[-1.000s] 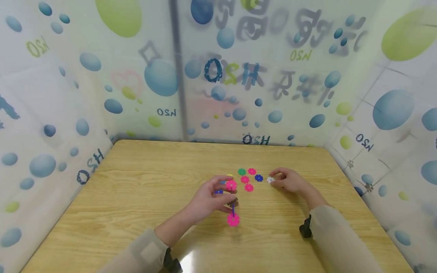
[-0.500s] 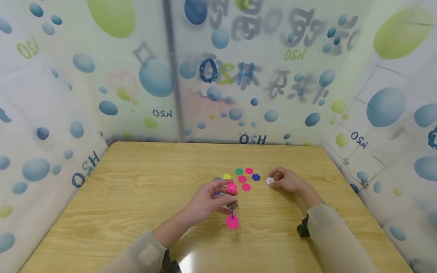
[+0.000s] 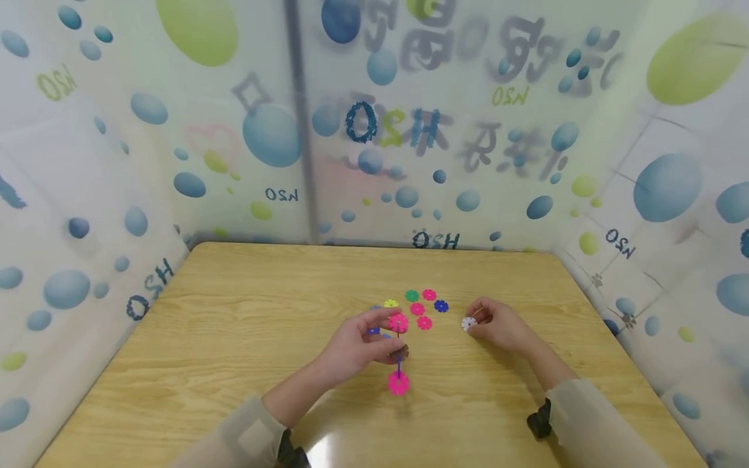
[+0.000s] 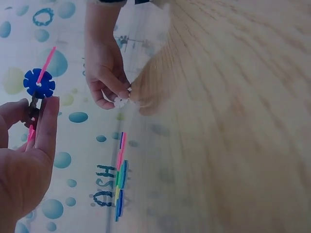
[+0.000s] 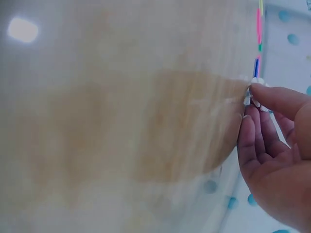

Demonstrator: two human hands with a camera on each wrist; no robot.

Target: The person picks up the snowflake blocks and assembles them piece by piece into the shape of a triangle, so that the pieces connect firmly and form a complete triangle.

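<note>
In the head view my left hand (image 3: pixel 357 341) grips a joined string of notched plastic discs above the table. A pink disc (image 3: pixel 398 323) tops the string, and another pink disc (image 3: pixel 399 383) hangs at its lower end. Between them, the left wrist view shows a blue disc (image 4: pixel 39 83) face-on and a dark disc (image 4: pixel 34 104) at the fingers. My right hand (image 3: pixel 502 325) pinches a white notched disc (image 3: pixel 469 324) between thumb and fingers, close over the table. Its fingers partly cover that disc in the right wrist view.
Loose discs lie on the wooden table (image 3: pixel 263 312) beyond my hands: a green one (image 3: pixel 412 296), a yellow one (image 3: pixel 391 303), a dark blue one (image 3: pixel 441 306) and several pink ones. More blue discs sit partly hidden behind my left hand. Patterned curtains (image 3: pixel 246 195) surround the table's far sides.
My right hand has drawn the white disc back toward me, away from the loose discs. My left hand keeps almost the same place, still holding the joined discs.
</note>
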